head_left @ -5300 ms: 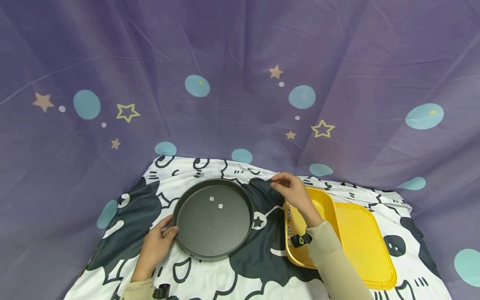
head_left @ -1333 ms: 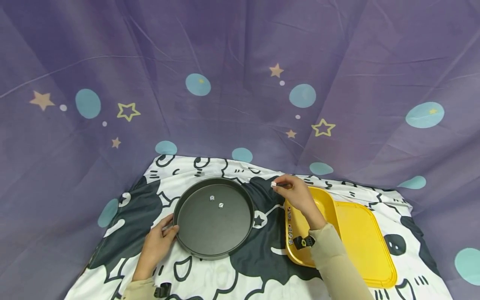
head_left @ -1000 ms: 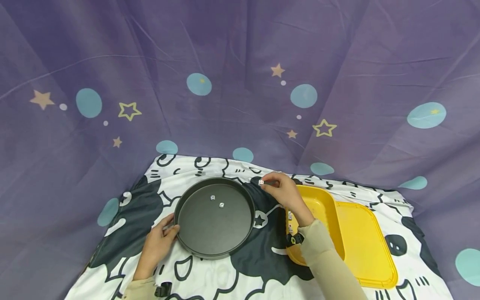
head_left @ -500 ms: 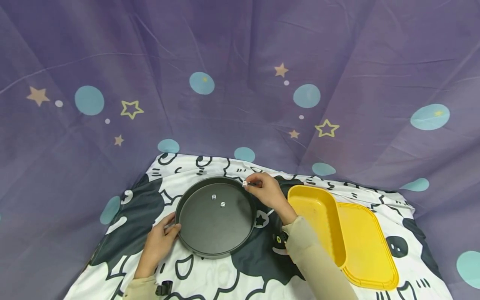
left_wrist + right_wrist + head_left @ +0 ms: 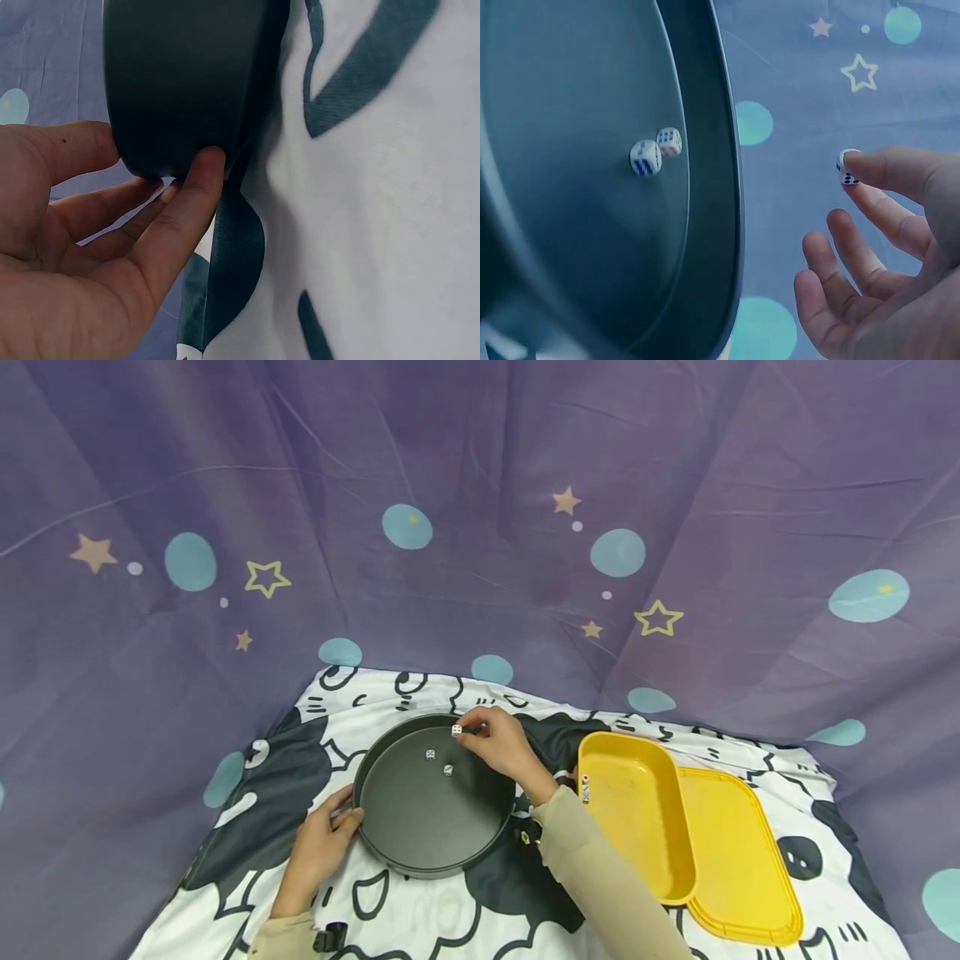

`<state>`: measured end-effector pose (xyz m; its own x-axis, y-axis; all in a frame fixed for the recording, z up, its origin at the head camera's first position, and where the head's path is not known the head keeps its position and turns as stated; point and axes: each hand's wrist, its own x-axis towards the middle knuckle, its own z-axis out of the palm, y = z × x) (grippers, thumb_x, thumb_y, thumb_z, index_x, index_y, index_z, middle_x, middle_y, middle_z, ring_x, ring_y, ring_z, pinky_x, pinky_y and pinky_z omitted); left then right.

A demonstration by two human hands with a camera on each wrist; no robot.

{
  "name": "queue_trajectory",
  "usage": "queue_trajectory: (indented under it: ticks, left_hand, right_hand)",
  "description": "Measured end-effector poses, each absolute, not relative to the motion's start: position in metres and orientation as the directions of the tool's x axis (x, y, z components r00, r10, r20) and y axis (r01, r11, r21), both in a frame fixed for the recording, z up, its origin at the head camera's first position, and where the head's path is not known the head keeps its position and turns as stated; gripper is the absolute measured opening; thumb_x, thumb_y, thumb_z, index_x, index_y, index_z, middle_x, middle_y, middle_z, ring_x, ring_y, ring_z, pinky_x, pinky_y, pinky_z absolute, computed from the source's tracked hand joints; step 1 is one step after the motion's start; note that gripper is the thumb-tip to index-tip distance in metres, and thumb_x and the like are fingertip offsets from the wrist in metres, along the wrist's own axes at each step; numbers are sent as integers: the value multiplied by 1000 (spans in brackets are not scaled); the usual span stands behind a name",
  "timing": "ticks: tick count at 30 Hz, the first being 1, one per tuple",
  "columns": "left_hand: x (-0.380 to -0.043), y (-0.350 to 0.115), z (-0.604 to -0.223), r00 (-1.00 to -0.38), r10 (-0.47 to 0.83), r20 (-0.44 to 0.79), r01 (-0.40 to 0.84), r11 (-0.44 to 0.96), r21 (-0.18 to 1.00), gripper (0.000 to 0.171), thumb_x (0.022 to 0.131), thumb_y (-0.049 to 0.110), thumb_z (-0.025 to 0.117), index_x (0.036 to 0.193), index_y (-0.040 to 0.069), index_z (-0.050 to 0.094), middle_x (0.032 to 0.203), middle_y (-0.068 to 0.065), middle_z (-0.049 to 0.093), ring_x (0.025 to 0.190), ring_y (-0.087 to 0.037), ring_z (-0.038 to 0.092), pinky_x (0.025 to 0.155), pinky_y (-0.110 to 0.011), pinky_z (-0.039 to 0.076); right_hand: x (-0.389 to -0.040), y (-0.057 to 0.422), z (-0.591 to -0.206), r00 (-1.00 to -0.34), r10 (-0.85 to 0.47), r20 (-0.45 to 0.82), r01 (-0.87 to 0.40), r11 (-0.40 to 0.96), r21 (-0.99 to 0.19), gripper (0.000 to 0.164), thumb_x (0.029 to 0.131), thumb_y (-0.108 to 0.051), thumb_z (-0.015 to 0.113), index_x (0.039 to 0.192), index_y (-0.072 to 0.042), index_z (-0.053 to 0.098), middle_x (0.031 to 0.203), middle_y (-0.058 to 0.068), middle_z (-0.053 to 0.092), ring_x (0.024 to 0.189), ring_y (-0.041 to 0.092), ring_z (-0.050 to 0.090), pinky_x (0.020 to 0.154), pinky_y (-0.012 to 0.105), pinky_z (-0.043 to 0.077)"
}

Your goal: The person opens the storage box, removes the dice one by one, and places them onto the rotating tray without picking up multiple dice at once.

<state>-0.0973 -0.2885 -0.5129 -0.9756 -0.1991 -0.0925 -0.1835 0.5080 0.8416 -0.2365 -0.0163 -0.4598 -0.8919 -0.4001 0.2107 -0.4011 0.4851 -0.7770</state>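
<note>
A dark round pan (image 5: 435,818) lies on the cloth, with two white dice in it, one die (image 5: 431,754) beyond the other die (image 5: 447,770). My left hand (image 5: 321,847) grips the pan's left side, its fingertips against the wall in the left wrist view. Between thumb and forefinger, my right hand (image 5: 501,746) pinches another white die (image 5: 847,166) above the pan's far right part. The other fingers of that hand stay loosely bent. To the right stands a yellow box (image 5: 637,810), where small dice (image 5: 586,788) sit along the left inner wall, partly hidden.
Beside the box lies a flat yellow lid (image 5: 742,852), partly under the box's edge. A black-and-white patterned cloth (image 5: 420,927) covers the table. Behind it hangs a purple curtain (image 5: 480,593) with stars and blue dots.
My right hand, bare-fingered in the oldest frame, has come to hold a die and carried it left from the yellow box to over the pan. My left hand stays on the pan.
</note>
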Motion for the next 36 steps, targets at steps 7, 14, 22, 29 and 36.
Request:
queue_trajectory:
  ticks: [7,14,22,29,36]
  left_hand:
    - [-97,-288,-514,-977,-193,-86,-172,488,856,48,101,8,60,146,-2,47,140,-24,54,114,-31,64,82,-27,58]
    - [-97,-288,-513,-978,-189,-91,-174,485,857,48,101,9,60,146,-2,46,141,-24,53,114,-31,64,82,-29,58]
    - [-96,-288,-513,-977,-190,-94,-178,495,851,48,101,9,60,146,-2,46,141,-24,53,114,-30,64,83,-30,58]
    - [-96,-288,-514,-977,-191,-94,-179,497,849,49,101,9,60,146,-2,46,141,-24,53,113,-31,65,83,-30,59]
    - [-97,-288,-513,-977,-193,-91,-177,493,852,48,101,8,60,146,-3,46,141,-25,53,113,-32,65,81,-28,59]
  right_hand:
    - [-235,-32,-466,-889,-408,207,-400,474,-785,13,88,-16,77,101,-16,76,100,-1,66,91,16,63,79,29,54]
    - [-234,-35,-470,-880,-418,226,-418,456,-786,13,87,-13,78,100,-14,76,98,2,65,92,19,63,78,27,55]
    - [-233,-36,-471,-889,-423,178,-384,474,-792,18,88,-15,77,105,-10,75,102,3,64,92,21,64,80,29,54]
    - [-232,-27,-467,-892,-416,178,-386,494,-779,17,89,-16,76,106,-12,75,104,3,66,92,21,64,81,32,54]
    - [-230,1,-453,-903,-381,199,-377,479,-793,18,91,-18,75,107,-12,75,104,0,65,86,17,63,76,35,54]
